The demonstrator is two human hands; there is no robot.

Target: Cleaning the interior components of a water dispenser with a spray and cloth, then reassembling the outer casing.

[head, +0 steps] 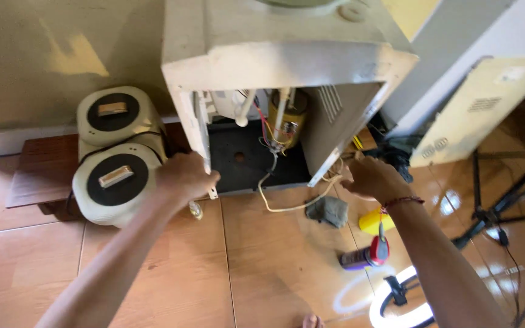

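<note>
On tiled floor: one open beige metal cabinet, gripped by left hand and right hand, fingers clenched on edges; two round cookers.

A big white machine with its back open is held by two hands. Its left edge is gripped by the left hand. Its right edge is touched by the right hand. A grey cloth is seen on the floor nearby.

Looks like someone's home, repair job done right on the floor. Glossy tan floor tiles, a painted wall with a scuffed skirting, two rice cookers parked on a low wooden shelf, and an opened-up water dispenser with its back panel leaning nearby.
</note>
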